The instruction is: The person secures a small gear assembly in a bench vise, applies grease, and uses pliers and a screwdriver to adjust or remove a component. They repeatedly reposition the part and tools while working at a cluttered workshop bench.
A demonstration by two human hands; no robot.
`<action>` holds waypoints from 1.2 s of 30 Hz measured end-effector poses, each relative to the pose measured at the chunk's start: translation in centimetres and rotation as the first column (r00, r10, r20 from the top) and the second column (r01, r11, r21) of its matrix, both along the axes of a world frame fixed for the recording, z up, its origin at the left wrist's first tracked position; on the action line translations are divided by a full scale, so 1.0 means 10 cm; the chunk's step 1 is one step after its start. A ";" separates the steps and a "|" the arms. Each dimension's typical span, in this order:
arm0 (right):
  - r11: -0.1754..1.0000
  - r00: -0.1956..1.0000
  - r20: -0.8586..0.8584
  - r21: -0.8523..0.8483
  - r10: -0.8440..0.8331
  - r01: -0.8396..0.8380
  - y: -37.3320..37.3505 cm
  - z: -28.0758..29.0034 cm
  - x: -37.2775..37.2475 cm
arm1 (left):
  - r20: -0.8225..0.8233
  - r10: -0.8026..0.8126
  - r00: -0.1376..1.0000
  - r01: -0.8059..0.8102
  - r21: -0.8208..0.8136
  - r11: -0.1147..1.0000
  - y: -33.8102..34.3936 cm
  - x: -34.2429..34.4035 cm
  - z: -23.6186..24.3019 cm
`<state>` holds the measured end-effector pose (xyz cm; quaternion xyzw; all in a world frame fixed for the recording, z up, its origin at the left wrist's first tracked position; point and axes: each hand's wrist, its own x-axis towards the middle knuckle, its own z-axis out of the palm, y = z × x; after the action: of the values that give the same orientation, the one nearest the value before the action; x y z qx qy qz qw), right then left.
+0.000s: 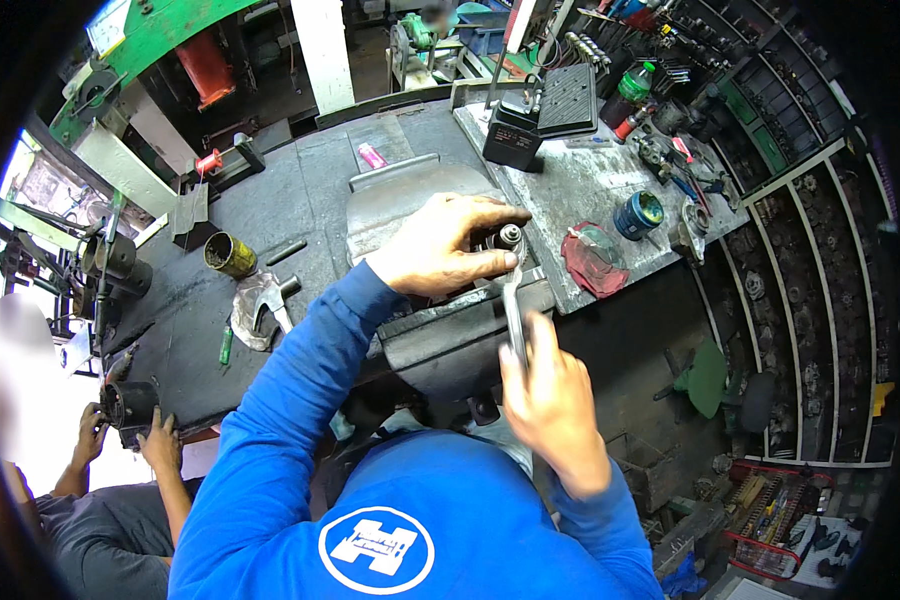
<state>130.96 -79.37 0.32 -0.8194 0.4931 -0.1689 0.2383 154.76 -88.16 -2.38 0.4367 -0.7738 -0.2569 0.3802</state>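
This is a mechanic's or metalworking workshop, shown first by the big steel bench vise (440, 300) fixed at the front of a dark, oil-stained workbench (300, 200). To the right of the vise, shelves (820, 260) hold rows of greasy metal parts. Beyond the vise stands green machinery (160, 35); left of it lie a rusty tin (230, 254) and pipe pieces (110, 258).

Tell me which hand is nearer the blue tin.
Left. The left hand rests on the vise part, just left of the blue tin; the right hand, holding the wrench, sits lower.
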 end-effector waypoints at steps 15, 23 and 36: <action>0.963 0.959 0.269 0.270 -0.088 0.012 -0.86 -1.12 -2.48 | 0.192 0.455 0.869 -0.461 -0.014 0.887 0.34 -0.53 0.30; 0.934 1.000 0.023 0.358 0.011 -0.018 -1.51 -1.58 -3.04 | -0.070 0.848 0.526 -0.848 -0.121 0.516 0.37 -1.02 0.02; 0.522 0.621 -0.668 0.387 -0.410 0.760 -1.89 -2.74 -5.24 | 0.012 0.848 0.530 -0.839 0.151 0.522 0.46 -0.87 0.00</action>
<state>78.60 -98.29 -27.09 -0.4722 0.8175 0.1542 0.2914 146.11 -83.56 -2.34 0.7733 -0.4337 -0.1076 0.4498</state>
